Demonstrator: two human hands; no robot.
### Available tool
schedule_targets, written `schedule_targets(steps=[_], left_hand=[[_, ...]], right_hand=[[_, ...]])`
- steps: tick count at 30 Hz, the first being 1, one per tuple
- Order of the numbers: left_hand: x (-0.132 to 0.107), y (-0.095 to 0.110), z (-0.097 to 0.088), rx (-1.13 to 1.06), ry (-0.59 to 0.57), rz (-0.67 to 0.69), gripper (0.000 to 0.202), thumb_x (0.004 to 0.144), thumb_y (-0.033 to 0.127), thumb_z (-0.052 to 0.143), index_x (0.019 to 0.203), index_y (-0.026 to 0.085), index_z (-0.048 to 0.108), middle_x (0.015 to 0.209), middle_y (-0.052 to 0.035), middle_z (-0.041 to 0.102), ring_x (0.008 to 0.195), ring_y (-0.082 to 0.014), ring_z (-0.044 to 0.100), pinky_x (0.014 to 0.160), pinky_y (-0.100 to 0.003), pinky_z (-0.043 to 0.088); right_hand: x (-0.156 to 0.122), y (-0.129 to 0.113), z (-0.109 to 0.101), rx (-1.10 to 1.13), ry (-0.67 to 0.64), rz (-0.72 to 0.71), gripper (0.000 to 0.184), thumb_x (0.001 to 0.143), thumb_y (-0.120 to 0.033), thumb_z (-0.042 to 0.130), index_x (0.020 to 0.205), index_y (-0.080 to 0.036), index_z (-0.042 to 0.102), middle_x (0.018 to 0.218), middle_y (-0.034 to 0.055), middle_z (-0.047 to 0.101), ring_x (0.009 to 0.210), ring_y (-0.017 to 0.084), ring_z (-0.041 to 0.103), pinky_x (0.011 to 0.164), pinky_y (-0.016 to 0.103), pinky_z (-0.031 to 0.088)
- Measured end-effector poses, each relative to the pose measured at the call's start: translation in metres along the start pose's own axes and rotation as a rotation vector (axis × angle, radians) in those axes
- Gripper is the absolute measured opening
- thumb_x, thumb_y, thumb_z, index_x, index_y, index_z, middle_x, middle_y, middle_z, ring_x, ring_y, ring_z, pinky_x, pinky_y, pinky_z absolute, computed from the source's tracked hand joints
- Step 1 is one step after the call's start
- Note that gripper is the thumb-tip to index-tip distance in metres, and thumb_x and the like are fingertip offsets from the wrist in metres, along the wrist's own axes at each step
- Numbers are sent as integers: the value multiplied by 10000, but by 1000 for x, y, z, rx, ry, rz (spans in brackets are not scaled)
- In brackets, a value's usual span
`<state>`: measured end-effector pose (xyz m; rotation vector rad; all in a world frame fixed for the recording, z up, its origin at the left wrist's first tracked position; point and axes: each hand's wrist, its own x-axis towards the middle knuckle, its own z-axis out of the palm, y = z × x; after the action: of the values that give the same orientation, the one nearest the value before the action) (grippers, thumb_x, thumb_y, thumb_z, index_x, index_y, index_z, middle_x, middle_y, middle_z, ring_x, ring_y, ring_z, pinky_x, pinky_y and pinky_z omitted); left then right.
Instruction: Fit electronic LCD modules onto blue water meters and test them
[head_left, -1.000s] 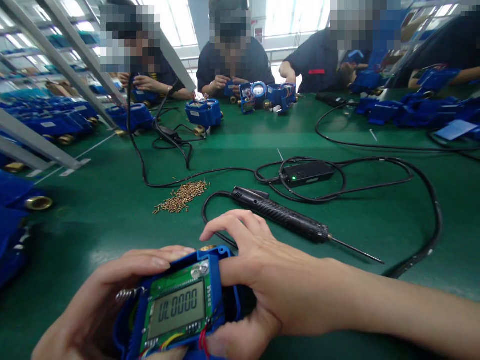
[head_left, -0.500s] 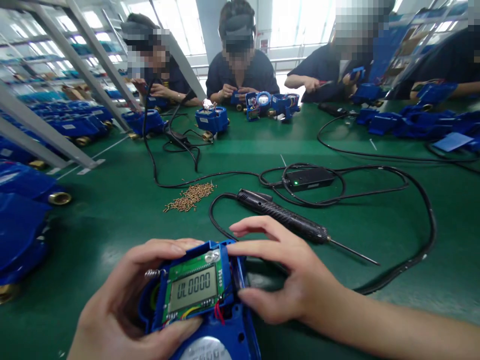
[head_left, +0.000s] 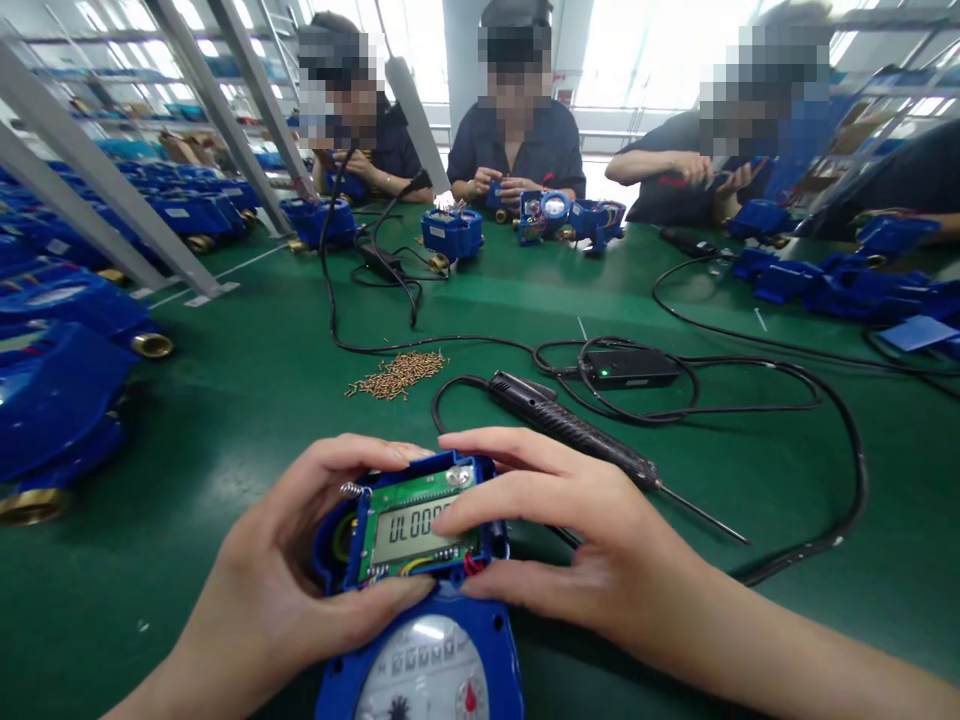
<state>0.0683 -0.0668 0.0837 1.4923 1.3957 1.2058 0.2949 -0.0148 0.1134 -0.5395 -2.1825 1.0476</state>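
Note:
A blue water meter (head_left: 427, 650) lies on the green table (head_left: 225, 420) right in front of me, its dial face toward me and an open housing behind it. A green circuit board with an LCD screen (head_left: 401, 525) sits in that housing. My left hand (head_left: 300, 570) wraps round the housing's left side, thumb along the board's near edge. My right hand (head_left: 570, 550) grips the right side, its forefinger lying across the screen's right end and its thumb at the near right corner.
A black electric screwdriver (head_left: 577, 435) with its cable lies just beyond my hands, next to a black power box (head_left: 630, 368). A heap of small brass screws (head_left: 397, 373) lies further left. More blue meters (head_left: 52, 390) crowd the left edge. Several people work across the table.
The meter has come forward into view, showing its dial. My right forefinger has moved from the housing's edge onto the screen, and my view has tilted down a little.

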Motion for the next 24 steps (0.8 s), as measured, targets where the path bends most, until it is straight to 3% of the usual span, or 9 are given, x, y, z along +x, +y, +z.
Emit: schedule_targets(steps=[5,14,17,20,24], left_hand=[[0,3,1,-6,-12,-7,505,671,303,874,1098,350,609,1172,55,669,1159,-171,608,917,-160,531],[4,6,0,30,-20,19,518,655,299,875,1103,293,618,1122,6,690,1068,-210,653,866,-229,572],[5,7,0,40,-6,15,507,643,314,874,1085,293,627,1081,15,701,1024,-201,664,862,-230,575],[5,6,0,26,-8,46,493,660,295,867,1090,332,628,1060,58,702,1007,-151,669,852,-155,550],[6,6,-1,70,-51,84,509,666,307,862,1115,338,623,1084,39,704,1028,-196,677,882,-219,565]], right_hand=[[6,-3,-14,-58,-110,-16,163,897,-240,686,1017,-152,752,1350,72,582,1255,111,561,1056,168,444],[16,-20,-27,-404,-277,-52,236,966,-195,588,1170,-260,689,1429,36,562,1150,160,645,892,198,534],[20,-14,-24,-338,-242,78,334,974,-364,585,1297,-291,627,1390,15,607,1172,170,652,933,213,545],[21,-8,-16,-375,-165,207,492,931,-517,597,1359,-273,592,1263,16,695,1122,196,685,948,258,564],[20,-4,-10,-500,-94,54,362,957,-389,581,1262,-211,662,1195,51,724,1011,195,718,893,256,578]])
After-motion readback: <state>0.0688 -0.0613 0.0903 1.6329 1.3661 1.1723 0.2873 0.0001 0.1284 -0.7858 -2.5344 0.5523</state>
